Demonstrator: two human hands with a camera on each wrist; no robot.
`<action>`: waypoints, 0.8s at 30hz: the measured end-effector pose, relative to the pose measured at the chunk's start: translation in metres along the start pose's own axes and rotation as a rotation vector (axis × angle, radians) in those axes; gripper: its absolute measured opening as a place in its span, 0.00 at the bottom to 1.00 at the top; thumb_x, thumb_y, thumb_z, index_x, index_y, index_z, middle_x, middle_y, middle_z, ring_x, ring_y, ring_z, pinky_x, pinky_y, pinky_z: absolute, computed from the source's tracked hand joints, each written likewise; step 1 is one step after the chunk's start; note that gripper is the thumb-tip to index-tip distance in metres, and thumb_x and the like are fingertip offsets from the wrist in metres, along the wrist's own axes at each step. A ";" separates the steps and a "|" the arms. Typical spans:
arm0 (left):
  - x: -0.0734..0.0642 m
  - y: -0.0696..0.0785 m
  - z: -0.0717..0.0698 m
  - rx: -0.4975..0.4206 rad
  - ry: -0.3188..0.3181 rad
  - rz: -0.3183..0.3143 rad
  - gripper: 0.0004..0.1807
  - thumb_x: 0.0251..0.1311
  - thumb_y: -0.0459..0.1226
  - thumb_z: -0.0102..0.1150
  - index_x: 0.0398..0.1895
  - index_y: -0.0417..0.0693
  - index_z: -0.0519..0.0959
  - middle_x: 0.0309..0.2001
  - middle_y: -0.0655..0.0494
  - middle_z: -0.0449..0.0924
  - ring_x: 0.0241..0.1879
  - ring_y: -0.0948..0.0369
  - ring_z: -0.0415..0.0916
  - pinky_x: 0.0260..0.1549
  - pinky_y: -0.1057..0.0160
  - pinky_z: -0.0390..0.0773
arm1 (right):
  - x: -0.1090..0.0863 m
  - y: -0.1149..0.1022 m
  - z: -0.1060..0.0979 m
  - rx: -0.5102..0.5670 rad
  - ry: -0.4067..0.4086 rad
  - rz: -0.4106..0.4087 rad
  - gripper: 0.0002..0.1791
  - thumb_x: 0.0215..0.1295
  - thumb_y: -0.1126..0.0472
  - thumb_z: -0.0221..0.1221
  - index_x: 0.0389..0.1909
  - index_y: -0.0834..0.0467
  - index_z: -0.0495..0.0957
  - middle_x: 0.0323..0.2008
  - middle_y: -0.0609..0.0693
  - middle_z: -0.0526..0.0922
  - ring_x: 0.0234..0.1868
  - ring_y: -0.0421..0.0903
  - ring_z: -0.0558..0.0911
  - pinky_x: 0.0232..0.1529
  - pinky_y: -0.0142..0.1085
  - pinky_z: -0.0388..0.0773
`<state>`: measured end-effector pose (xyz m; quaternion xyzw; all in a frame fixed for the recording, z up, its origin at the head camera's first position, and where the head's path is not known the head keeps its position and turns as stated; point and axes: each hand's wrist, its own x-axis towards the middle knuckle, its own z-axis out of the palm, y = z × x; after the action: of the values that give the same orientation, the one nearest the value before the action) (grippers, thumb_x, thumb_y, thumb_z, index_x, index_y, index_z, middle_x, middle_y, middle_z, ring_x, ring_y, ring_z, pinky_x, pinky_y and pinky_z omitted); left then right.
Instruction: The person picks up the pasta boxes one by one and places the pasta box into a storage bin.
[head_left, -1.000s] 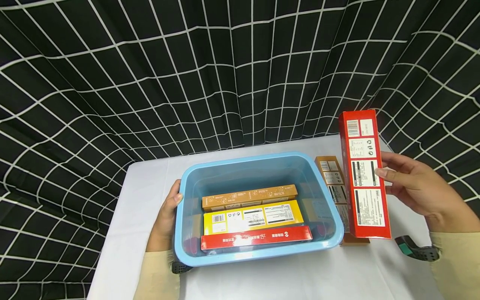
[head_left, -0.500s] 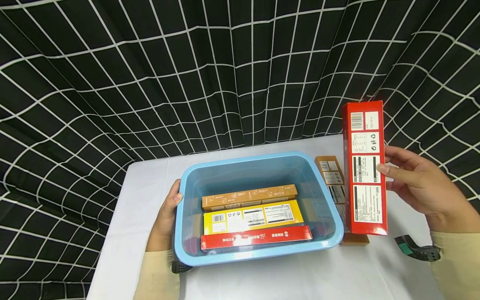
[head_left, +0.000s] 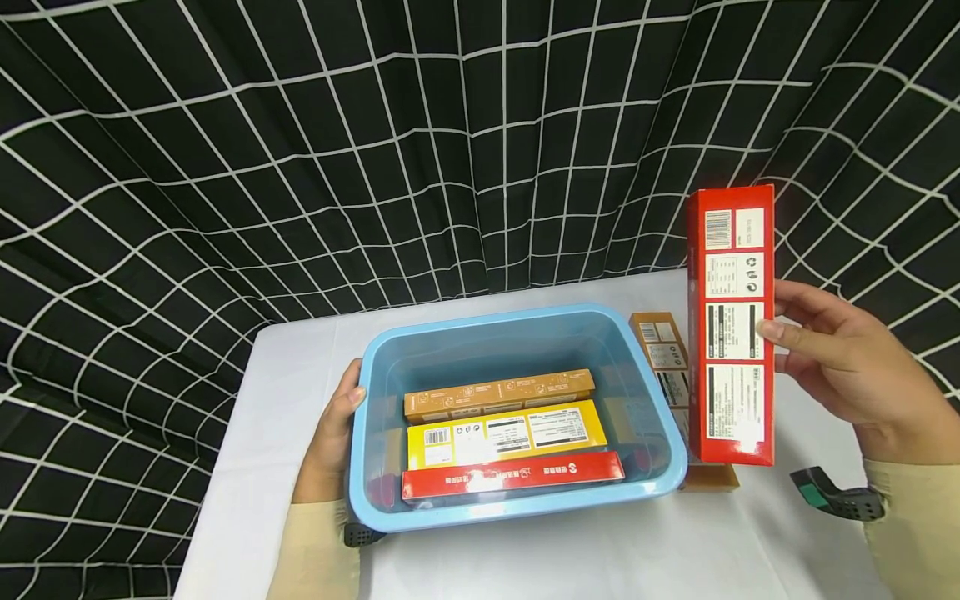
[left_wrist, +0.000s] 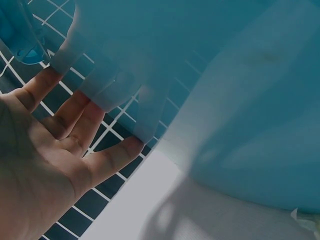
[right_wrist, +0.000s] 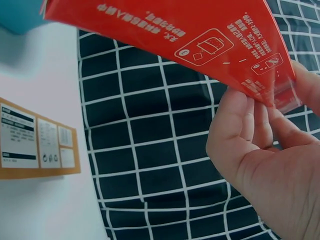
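Note:
My right hand (head_left: 847, 350) pinches a long red carton (head_left: 733, 333) by its right edge, thumb on the labelled face, holding it raised over the right side of the table. In the right wrist view the fingers lie under the red carton (right_wrist: 200, 37). My left hand (head_left: 333, 425) holds the left side of a light blue plastic tub (head_left: 525, 513), thumb over the rim and fingertips against the outer wall. Inside the tub lie a brown carton (head_left: 498, 393), a yellow carton (head_left: 506, 437) and a red-topped carton (head_left: 513, 475), side by side.
Right of the tub, a brown carton (head_left: 663, 357) lies on the white table (head_left: 300, 367), partly hidden behind the raised red carton. Black curtains (head_left: 420, 167) with a white grid stand around the back and sides of the table.
My right hand has lifted the red carton slightly upward, away from me, and it now stands straighter in view. The left hand, tub and other cartons have stayed put.

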<state>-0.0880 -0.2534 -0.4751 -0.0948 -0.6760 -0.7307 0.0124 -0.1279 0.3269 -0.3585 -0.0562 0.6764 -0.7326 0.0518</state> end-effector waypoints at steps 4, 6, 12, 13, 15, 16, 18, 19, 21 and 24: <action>0.000 0.000 0.000 0.006 0.011 -0.005 0.31 0.72 0.47 0.40 0.74 0.45 0.68 0.63 0.33 0.72 0.58 0.44 0.72 0.54 0.49 0.79 | 0.000 -0.003 0.003 0.010 0.014 -0.007 0.29 0.81 0.73 0.56 0.78 0.52 0.73 0.66 0.53 0.70 0.57 0.46 0.80 0.38 0.41 0.88; 0.000 0.000 0.000 0.007 0.015 -0.009 0.31 0.71 0.47 0.40 0.74 0.45 0.69 0.63 0.33 0.72 0.58 0.44 0.72 0.54 0.48 0.79 | -0.001 -0.005 0.004 0.016 0.020 -0.010 0.29 0.81 0.74 0.56 0.77 0.53 0.74 0.66 0.54 0.71 0.56 0.46 0.81 0.38 0.42 0.88; 0.000 -0.001 0.000 0.009 0.016 -0.011 0.31 0.72 0.47 0.40 0.74 0.45 0.68 0.63 0.34 0.72 0.58 0.44 0.71 0.54 0.49 0.79 | -0.001 -0.011 0.011 -0.019 0.022 -0.029 0.29 0.80 0.74 0.56 0.78 0.54 0.73 0.67 0.55 0.71 0.56 0.47 0.81 0.38 0.41 0.88; 0.000 -0.001 0.000 0.009 0.015 -0.010 0.31 0.72 0.47 0.40 0.74 0.45 0.68 0.63 0.34 0.72 0.58 0.43 0.71 0.54 0.49 0.79 | -0.001 -0.013 0.012 -0.023 0.018 -0.033 0.30 0.81 0.74 0.56 0.79 0.55 0.72 0.67 0.55 0.70 0.58 0.47 0.80 0.38 0.41 0.88; 0.000 -0.001 0.000 0.009 0.015 -0.008 0.31 0.72 0.47 0.40 0.74 0.45 0.68 0.63 0.34 0.72 0.58 0.43 0.71 0.54 0.49 0.79 | -0.001 -0.015 0.014 -0.028 0.010 -0.041 0.30 0.81 0.74 0.55 0.80 0.55 0.70 0.69 0.55 0.69 0.60 0.47 0.78 0.38 0.40 0.88; 0.000 -0.001 0.000 0.009 0.015 -0.007 0.31 0.72 0.47 0.40 0.74 0.45 0.68 0.63 0.34 0.72 0.59 0.43 0.71 0.55 0.48 0.79 | -0.002 -0.016 0.015 -0.026 0.007 -0.043 0.30 0.81 0.74 0.55 0.80 0.55 0.70 0.70 0.55 0.68 0.60 0.47 0.78 0.39 0.39 0.88; 0.000 -0.001 0.000 0.012 0.016 -0.005 0.31 0.72 0.47 0.40 0.74 0.45 0.68 0.63 0.34 0.72 0.59 0.43 0.71 0.55 0.48 0.79 | -0.002 -0.019 0.016 -0.017 -0.003 -0.046 0.31 0.82 0.74 0.54 0.81 0.55 0.69 0.70 0.55 0.68 0.62 0.48 0.77 0.39 0.39 0.88; 0.000 -0.001 0.000 0.012 0.016 -0.005 0.31 0.72 0.47 0.40 0.74 0.45 0.68 0.63 0.34 0.72 0.59 0.43 0.71 0.55 0.48 0.79 | -0.003 -0.020 0.017 -0.013 -0.006 -0.047 0.31 0.82 0.73 0.54 0.81 0.54 0.69 0.71 0.55 0.68 0.62 0.47 0.78 0.39 0.39 0.88; 0.000 0.000 0.000 0.013 0.016 -0.003 0.31 0.72 0.47 0.39 0.74 0.45 0.68 0.63 0.34 0.72 0.59 0.42 0.71 0.54 0.47 0.79 | -0.003 -0.021 0.018 0.000 -0.008 -0.049 0.31 0.82 0.73 0.53 0.81 0.53 0.69 0.71 0.55 0.68 0.63 0.47 0.77 0.40 0.38 0.88; 0.000 0.000 0.000 0.012 0.012 -0.002 0.31 0.72 0.47 0.39 0.74 0.45 0.68 0.63 0.34 0.72 0.59 0.42 0.71 0.54 0.47 0.79 | -0.004 -0.023 0.019 0.014 -0.006 -0.050 0.31 0.82 0.73 0.53 0.81 0.53 0.70 0.71 0.54 0.68 0.63 0.47 0.78 0.39 0.39 0.88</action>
<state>-0.0878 -0.2535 -0.4753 -0.0894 -0.6804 -0.7272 0.0162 -0.1212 0.3101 -0.3339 -0.0747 0.6693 -0.7383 0.0358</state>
